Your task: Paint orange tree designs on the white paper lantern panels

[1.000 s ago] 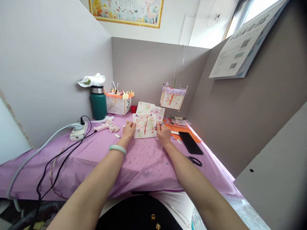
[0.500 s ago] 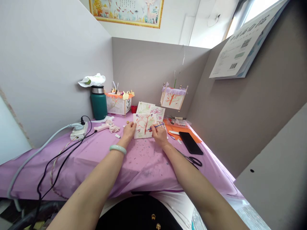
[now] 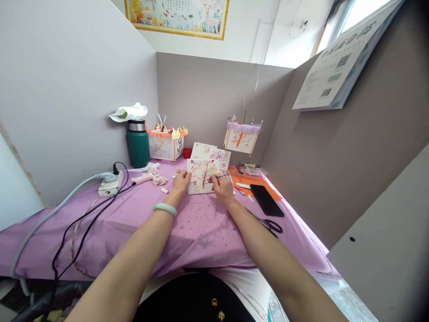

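A white panel (image 3: 201,172) painted with a red branching tree stands tilted on the purple cloth. My left hand (image 3: 181,182) grips its left edge between thumb and fingers. In my right hand (image 3: 222,188) is a thin blue brush (image 3: 221,176), its tip end over the tree trunk near the panel's right half. Behind the panel lean more decorated sheets (image 3: 219,156), one with a purple-pink flower. A small white piece (image 3: 164,190) lies on the cloth left of my left hand.
A green bottle (image 3: 138,145), a pen box (image 3: 166,145) and a red cup (image 3: 187,153) stand at the back. A lantern (image 3: 241,137) hangs behind. Right are a black phone (image 3: 267,200) and scissors (image 3: 270,224); left, a power strip (image 3: 110,183) with cables.
The panel has shifted very slightly to the right. The brush has moved a little on the panel with my right hand; my left hand keeps its grip.
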### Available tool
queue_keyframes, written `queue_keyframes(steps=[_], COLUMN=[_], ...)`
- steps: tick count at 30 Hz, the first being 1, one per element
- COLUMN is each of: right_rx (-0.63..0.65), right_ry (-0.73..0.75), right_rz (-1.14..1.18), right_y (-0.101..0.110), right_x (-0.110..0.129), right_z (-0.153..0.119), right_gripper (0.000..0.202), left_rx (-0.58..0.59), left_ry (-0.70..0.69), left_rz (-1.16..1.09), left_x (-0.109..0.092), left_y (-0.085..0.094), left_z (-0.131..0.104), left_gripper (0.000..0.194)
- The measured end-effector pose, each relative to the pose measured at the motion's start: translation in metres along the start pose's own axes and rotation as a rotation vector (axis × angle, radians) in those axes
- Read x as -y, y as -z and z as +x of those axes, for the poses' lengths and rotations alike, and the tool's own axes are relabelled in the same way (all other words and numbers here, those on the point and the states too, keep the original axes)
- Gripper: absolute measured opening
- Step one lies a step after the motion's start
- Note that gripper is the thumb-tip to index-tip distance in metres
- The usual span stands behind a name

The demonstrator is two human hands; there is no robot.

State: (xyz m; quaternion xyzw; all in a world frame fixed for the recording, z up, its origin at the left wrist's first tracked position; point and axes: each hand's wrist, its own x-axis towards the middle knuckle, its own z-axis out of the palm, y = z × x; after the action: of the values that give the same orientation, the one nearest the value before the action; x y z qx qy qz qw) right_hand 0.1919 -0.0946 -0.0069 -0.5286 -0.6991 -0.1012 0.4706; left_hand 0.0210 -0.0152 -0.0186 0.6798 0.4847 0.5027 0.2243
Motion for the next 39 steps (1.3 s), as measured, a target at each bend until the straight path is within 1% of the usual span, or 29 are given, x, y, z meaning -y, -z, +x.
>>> queue_keyframes(steps=[5, 12, 18, 24, 32, 39], right_rx=[-0.009, 0.042, 0.053, 0.093, 0.114, 0.108], right_ry=[0.032, 0.023, 0.046, 0.011, -0.003, 0.033], right_rz=[-0.007, -0.001, 0.05, 0.094, 0.142, 0.169], right_y=[-0.001, -0.001, 0.002, 0.003, 0.002, -0.001], right_x=[0.0, 0.003, 0.007, 0.01, 0.013, 0.014], right_z=[0.0, 0.0, 0.0, 0.0, -0.001, 0.0], right_gripper=[0.03, 0.03, 0.03, 0.03, 0.03, 0.029], left_rx=[0.01, 0.008, 0.004, 0.009, 0.01, 0.014], left_ry=[-0.006, 0.004, -0.001, 0.003, -0.006, -0.013], left_rz=[-0.005, 0.014, -0.01, 0.003, -0.004, -0.022], left_x=[-0.001, -0.002, 0.0, 0.001, 0.003, 0.004], left_y=[0.001, 0.001, 0.0, -0.001, -0.001, -0.002], left_z=[-0.001, -0.001, 0.0, 0.001, 0.002, 0.003], left_gripper=[0.031, 0.031, 0.032, 0.034, 0.034, 0.034])
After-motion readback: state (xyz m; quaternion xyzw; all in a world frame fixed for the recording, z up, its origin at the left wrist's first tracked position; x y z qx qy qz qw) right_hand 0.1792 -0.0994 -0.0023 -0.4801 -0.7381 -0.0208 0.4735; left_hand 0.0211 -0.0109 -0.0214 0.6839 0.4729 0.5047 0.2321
